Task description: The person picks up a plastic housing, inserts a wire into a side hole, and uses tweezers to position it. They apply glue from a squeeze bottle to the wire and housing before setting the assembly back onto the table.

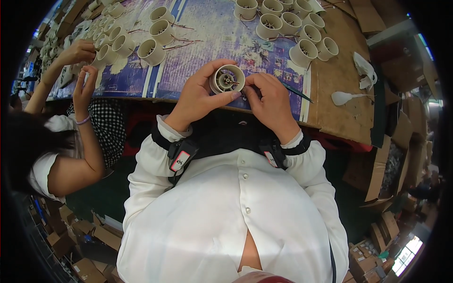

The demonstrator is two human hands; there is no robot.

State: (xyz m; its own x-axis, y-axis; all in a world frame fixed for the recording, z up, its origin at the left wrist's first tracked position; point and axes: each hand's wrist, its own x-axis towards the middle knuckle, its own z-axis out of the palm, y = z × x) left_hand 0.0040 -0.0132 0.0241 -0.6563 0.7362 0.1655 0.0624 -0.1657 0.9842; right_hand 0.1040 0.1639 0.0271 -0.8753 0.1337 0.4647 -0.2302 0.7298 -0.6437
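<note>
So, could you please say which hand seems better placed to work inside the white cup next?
Probably the right hand: it curls beside the white cup, which the left hand is gripping.

Hands (200, 98) (271, 101) at a white cup (240, 77), more cups (156, 60) on table (325, 106), co-worker (78, 174) at left

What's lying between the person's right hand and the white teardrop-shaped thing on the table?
In the head view, a slim dark pointed tool lies between the right hand and the white teardrop-shaped thing, with brown board beyond its tip.
</note>
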